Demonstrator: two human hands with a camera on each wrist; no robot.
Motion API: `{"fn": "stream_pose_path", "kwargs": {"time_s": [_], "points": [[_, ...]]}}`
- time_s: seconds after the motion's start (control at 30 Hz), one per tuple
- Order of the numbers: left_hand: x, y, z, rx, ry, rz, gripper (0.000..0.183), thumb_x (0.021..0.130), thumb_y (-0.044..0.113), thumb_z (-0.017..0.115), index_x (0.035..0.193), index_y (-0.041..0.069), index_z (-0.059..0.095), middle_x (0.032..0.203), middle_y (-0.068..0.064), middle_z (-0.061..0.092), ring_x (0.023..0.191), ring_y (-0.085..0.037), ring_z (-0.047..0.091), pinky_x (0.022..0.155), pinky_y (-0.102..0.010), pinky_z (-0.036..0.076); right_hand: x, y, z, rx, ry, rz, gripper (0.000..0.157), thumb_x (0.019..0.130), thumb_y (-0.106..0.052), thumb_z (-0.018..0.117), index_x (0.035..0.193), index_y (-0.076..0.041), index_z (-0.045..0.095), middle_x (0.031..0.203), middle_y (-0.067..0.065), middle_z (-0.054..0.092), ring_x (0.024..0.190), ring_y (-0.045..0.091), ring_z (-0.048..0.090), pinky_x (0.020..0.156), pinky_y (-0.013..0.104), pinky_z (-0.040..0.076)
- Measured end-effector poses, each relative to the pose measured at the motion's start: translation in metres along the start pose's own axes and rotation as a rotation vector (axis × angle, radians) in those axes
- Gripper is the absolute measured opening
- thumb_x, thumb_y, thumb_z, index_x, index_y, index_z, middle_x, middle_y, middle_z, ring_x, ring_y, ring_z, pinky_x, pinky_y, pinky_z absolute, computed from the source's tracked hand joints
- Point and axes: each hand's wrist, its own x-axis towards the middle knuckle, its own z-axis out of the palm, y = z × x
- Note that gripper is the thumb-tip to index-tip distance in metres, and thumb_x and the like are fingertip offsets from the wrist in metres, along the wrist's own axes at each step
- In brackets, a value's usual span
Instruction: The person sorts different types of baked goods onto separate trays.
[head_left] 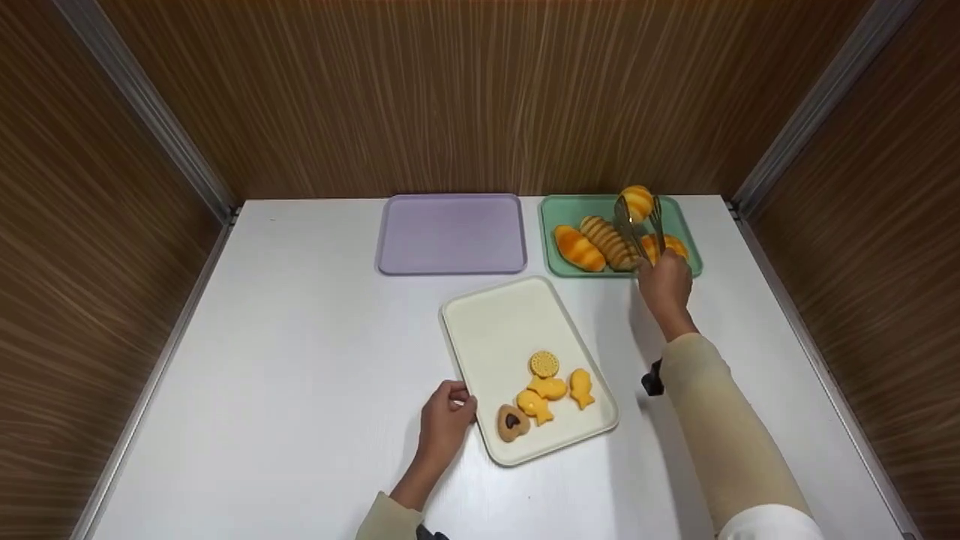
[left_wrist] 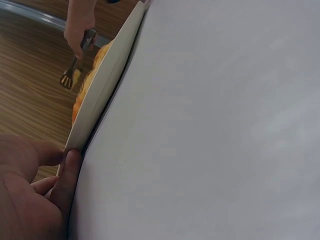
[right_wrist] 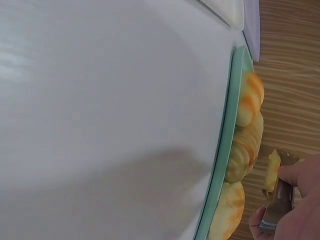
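Observation:
My right hand (head_left: 666, 286) grips metal tongs (right_wrist: 283, 202) over the green tray (head_left: 556, 268). A round striped bread roll (head_left: 637, 201) sits between the ends of the tongs in the head view. Below it in the green tray lie an orange-yellow bread (head_left: 579, 248), a brown ridged bread (head_left: 606, 240) and another golden bread (head_left: 675, 244), partly covered by the tongs and hand. My left hand (head_left: 444, 421) pinches the left rim of the cream tray (head_left: 499, 322) between thumb and fingers. That tray lies at an angle on the table.
On the cream tray are a round biscuit (head_left: 544, 364), several yellow fish-shaped pieces (head_left: 580, 388) and a heart-shaped cookie (head_left: 512, 423). A bare purple tray (head_left: 451, 234) stands at the back, left of the green one. Wood-grain panels (head_left: 480, 97) enclose the white table (head_left: 315, 360).

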Motion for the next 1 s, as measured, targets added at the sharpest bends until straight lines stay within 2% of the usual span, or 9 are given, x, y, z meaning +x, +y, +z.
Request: {"fn": "stream_pose_path", "kwargs": {"time_s": [0.27, 0.57, 0.73, 1.0], "points": [[0.001, 0.0, 0.001, 0.002, -0.001, -0.003, 0.021, 0.091, 0.01, 0.066, 0.11, 0.002, 0.066, 0.094, -0.006, 0.064, 0.072, -0.009, 0.059, 0.064, -0.021, 0.058, 0.003, 0.005, 0.01, -0.025, -0.042, 0.064, 0.046, 0.1, -0.022, 0.062, 0.122, 0.018, 0.056, 0.114, 0.034, 0.06, 0.108, 0.048, 0.059, 0.092, 0.061, 0.05], [0.001, 0.0, 0.0, -0.001, 0.002, -0.01, 0.021, 0.091, 0.012, 0.066, 0.11, 0.003, 0.066, 0.094, -0.005, 0.064, 0.073, -0.01, 0.059, 0.064, -0.021, 0.057, 0.004, 0.006, 0.01, -0.02, -0.01, 0.045, 0.049, 0.098, -0.025, 0.065, 0.121, 0.018, 0.055, 0.113, 0.034, 0.059, 0.106, 0.05, 0.057, 0.092, 0.062, 0.049], [0.001, 0.001, -0.001, -0.01, -0.006, -0.011, 0.022, 0.091, 0.011, 0.066, 0.111, 0.002, 0.066, 0.095, -0.006, 0.065, 0.074, -0.011, 0.06, 0.064, -0.021, 0.057, -0.002, 0.005, 0.006, -0.01, 0.004, 0.016, 0.051, 0.098, -0.026, 0.065, 0.121, 0.019, 0.055, 0.112, 0.035, 0.057, 0.105, 0.051, 0.056, 0.091, 0.063, 0.048], [0.0, -0.001, 0.0, 0.011, 0.007, -0.002, 0.02, 0.091, 0.01, 0.067, 0.109, 0.003, 0.067, 0.093, -0.005, 0.065, 0.072, -0.009, 0.059, 0.064, -0.021, 0.057, -0.026, -0.002, -0.001, 0.037, 0.005, -0.088, 0.057, 0.098, -0.024, 0.066, 0.133, 0.018, 0.049, 0.117, 0.036, 0.057, 0.111, 0.053, 0.055, 0.095, 0.064, 0.047]]}}
